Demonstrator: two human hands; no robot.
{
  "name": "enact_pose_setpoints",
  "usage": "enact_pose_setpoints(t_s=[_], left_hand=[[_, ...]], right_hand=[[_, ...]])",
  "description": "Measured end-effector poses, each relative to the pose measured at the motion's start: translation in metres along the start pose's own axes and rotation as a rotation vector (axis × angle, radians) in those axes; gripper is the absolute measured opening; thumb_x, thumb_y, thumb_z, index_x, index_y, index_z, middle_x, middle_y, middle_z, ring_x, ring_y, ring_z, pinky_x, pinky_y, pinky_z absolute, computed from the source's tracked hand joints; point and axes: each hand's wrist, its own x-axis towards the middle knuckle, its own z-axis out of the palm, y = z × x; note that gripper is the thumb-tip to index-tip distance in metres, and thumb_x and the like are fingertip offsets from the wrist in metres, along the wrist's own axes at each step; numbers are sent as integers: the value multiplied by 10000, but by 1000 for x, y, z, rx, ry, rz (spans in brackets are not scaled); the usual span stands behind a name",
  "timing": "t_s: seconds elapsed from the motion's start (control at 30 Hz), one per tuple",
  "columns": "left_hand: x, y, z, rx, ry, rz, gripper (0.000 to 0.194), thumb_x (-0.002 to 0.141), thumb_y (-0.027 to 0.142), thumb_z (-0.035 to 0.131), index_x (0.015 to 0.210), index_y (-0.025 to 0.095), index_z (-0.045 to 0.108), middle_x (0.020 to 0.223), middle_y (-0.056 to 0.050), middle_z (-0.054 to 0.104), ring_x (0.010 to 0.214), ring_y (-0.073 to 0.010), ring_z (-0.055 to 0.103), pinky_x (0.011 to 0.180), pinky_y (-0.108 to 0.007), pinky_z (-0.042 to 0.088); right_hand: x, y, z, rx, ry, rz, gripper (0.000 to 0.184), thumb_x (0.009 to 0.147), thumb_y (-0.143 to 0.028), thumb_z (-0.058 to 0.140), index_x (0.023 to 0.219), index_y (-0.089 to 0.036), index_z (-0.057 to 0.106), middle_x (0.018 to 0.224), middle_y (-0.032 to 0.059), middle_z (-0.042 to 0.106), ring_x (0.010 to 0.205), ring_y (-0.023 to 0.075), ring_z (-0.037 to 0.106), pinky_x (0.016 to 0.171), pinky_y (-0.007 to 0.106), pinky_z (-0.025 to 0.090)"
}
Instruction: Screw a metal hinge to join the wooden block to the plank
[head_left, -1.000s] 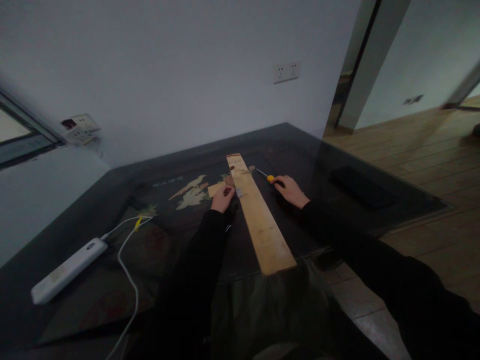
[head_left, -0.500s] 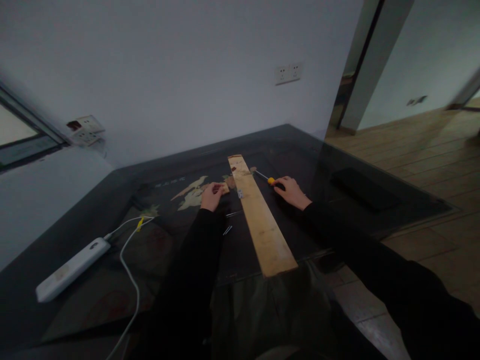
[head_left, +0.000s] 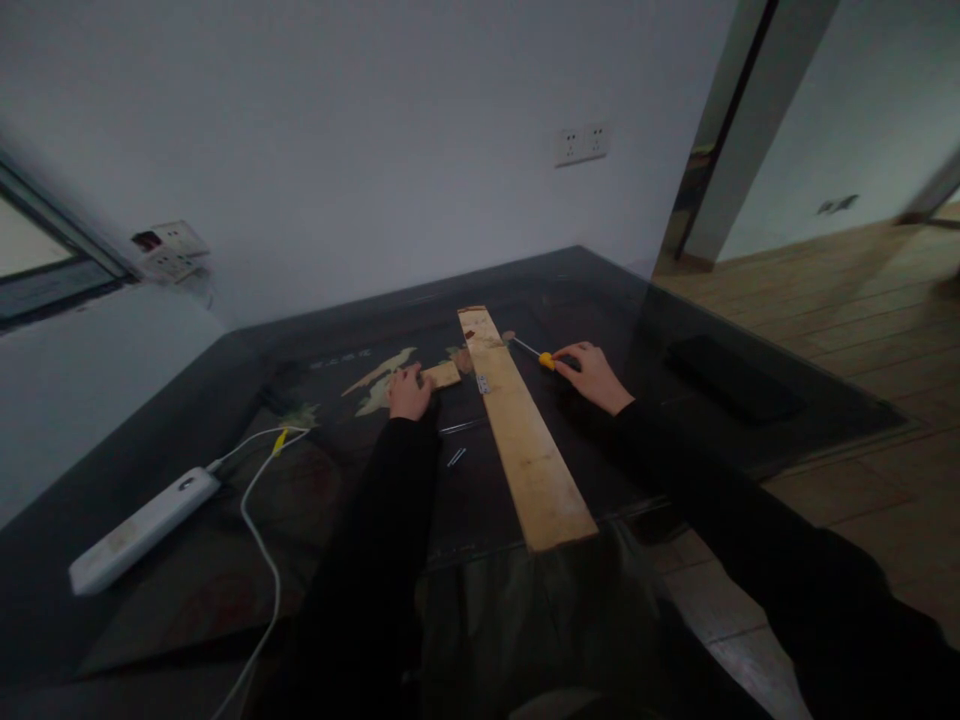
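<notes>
A long, pale wooden board (head_left: 523, 440) lies lengthwise on the dark tabletop, its near end reaching the front edge. A small metal piece, perhaps a hinge (head_left: 482, 383), sits at the board's left edge. Left of it, my left hand (head_left: 409, 393) has its fingers curled at the left end of a small wooden block (head_left: 444, 375). On the board's other side, my right hand (head_left: 596, 377) pinches the yellow handle of a screwdriver (head_left: 547, 360), whose shaft points toward the board's far part. Thin metal pieces, possibly screws (head_left: 456, 457), lie between my left sleeve and the board.
A white power strip (head_left: 146, 530) with a white cable (head_left: 262, 550) occupies the table's left side. To the right lies a flat black object (head_left: 731, 378). The wall (head_left: 390, 150) with a socket plate (head_left: 582, 145) rises behind the table.
My left hand has shifted left along the small wooden block, so more of the block shows. My right hand has barely moved, still on the screwdriver's handle.
</notes>
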Motion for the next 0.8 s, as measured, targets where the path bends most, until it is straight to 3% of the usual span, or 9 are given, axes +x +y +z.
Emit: enact_pose_setpoints(t_s=[0.23, 0.4, 0.57, 0.67, 0.8], left_hand=[[7, 10, 1, 5, -43, -12, 577, 875, 539, 439, 1325, 188, 527, 1390, -160, 486, 1302, -355, 396, 1061, -520, 320], [10, 13, 2, -5, -65, 38, 655, 789, 633, 528, 1264, 184, 567, 1374, -197, 481, 1308, -405, 371, 1041, -556, 306], [4, 13, -2, 1, -71, 64, 609, 709, 629, 634, 1115, 175, 610, 1287, -209, 534, 1244, -404, 433, 1002, -502, 337], [-2, 13, -3, -33, -54, 74, 598, 662, 583, 705, 1094, 190, 577, 1256, -174, 552, 1203, -353, 478, 982, -440, 360], [-5, 14, 0, -174, -54, 104, 560, 621, 444, 780, 1059, 183, 546, 1127, -134, 603, 1067, -282, 565, 894, -372, 422]], right_hand=[[2, -14, -8, 33, 59, 10, 203, 841, -272, 536, 925, -184, 698, 997, 98, 682, 1037, 248, 560, 933, 403, 392], [8, -56, -10, 24, 22, -20, 219, 870, -231, 487, 939, -170, 686, 963, 90, 687, 936, 207, 593, 868, 334, 418], [21, -116, 12, -62, -191, -159, 242, 887, -192, 460, 991, -161, 676, 994, 79, 695, 940, 180, 611, 848, 285, 432], [28, -145, 28, -269, -326, -229, 232, 862, -260, 548, 1028, -163, 677, 1102, 128, 661, 1074, 251, 579, 894, 338, 432], [34, -171, 40, -448, -427, -200, 341, 871, -280, 543, 1153, -113, 634, 1247, 211, 580, 1198, 329, 508, 937, 438, 429]])
